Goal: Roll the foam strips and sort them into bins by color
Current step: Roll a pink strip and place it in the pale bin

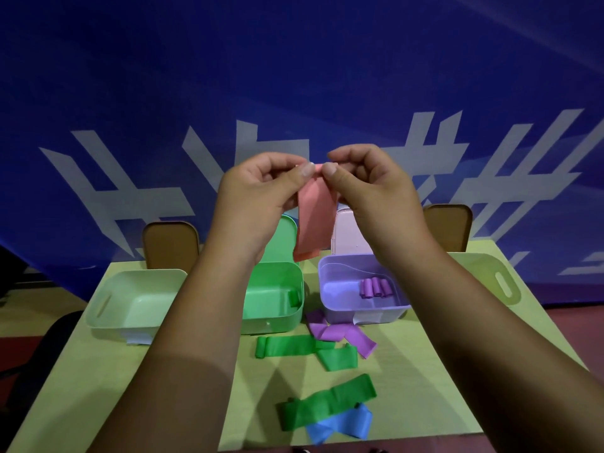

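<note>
Blue backdrop (294, 76) with white characters; yellow-green counter (98, 387). The left hand (258, 191) and right hand (376, 191) each pinch the top edge of one pink foam strip (315, 220), thin and limp, hanging above the bins. Purple bin (330, 289): four purple rolls (376, 287). Green bin (268, 322): one green roll (294, 299). Lying loose on the counter: three flat green strips (284, 346), one blue strip (340, 423), and overlapping purple strips (330, 331), count unclear.
</note>
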The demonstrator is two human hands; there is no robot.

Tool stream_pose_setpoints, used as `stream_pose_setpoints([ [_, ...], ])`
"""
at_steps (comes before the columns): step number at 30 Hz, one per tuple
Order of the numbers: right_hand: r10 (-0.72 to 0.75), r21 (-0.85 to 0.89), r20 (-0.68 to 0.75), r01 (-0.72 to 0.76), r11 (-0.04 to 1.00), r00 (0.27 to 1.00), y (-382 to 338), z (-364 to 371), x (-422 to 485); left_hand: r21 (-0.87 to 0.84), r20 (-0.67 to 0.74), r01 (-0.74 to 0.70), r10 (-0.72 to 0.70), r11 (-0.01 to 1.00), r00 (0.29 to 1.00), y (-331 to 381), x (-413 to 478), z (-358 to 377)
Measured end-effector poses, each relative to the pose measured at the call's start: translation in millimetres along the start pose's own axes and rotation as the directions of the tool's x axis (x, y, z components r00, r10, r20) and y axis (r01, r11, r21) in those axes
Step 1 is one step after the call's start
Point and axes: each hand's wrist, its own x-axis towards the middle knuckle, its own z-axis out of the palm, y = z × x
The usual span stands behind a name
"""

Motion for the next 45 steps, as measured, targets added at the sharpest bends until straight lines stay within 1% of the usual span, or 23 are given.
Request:
stream_pose_setpoints([
  [2,0.015,0.014,-0.008,-0.014,1.000,1.000,1.1,-1.1,-0.2,0.043,-0.009,-0.019,0.019,0.999,1.000,0.9,-0.5,1.1],
  [4,0.011,0.011,-0.024,-0.011,1.000,1.000,1.4,-2.2,0.0,0.050,-0.011,-0.026,0.026,0.998,1.000,1.6,-1.0,2.5],
  [9,-0.020,-0.021,-0.042,0.019,1.000,0.999,0.3,-3.7,2.9,-0.054,0.020,0.007,-0.006,0.999,1.000,-1.9,1.9,5.5],
  [12,-0.033,-0.015,-0.035,0.033,0.999,0.999,1.0,-6.0,4.8,-0.043,0.011,0.011,-0.011,0.999,1.000,-1.9,2.6,7.7],
  [16,0.003,0.070,-0.016,-0.002,0.998,1.000,4.6,-11.0,7.4,0.033,-0.015,-0.021,0.021,0.999,1.000,-1.6,4.9,9.3],
  [20,0.035,0.128,-0.004,-0.034,0.991,0.999,6.1,-12.6,11.4,-0.009,-0.021,-0.012,0.012,1.000,1.000,-2.1,6.0,12.0],
  [27,0.047,0.094,-0.039,-0.043,0.995,0.998,9.7,-14.1,13.8,-0.054,-0.016,0.000,-0.001,0.999,1.000,-2.4,7.3,15.6],
  [32,0.075,0.056,-0.019,-0.074,0.996,0.997,8.4,-18.6,15.1,0.017,-0.005,-0.019,0.019,1.000,1.000,-3.1,7.5,14.6],
  [37,0.132,0.066,0.022,-0.133,0.989,0.991,5.9,-20.6,14.6,0.075,-0.006,-0.041,0.042,0.996,0.999,-3.1,5.5,15.8],
  [41,0.093,-0.014,-0.009,-0.093,0.996,0.996,7.2,-20.9,14.0,0.113,0.012,-0.042,0.041,0.993,0.999,-6.3,5.2,16.6],
  [45,0.065,-0.063,-0.032,-0.067,0.996,0.997,7.5,-21.6,13.9,0.065,0.025,-0.010,0.008,0.998,1.000,-8.0,6.4,17.5],
])
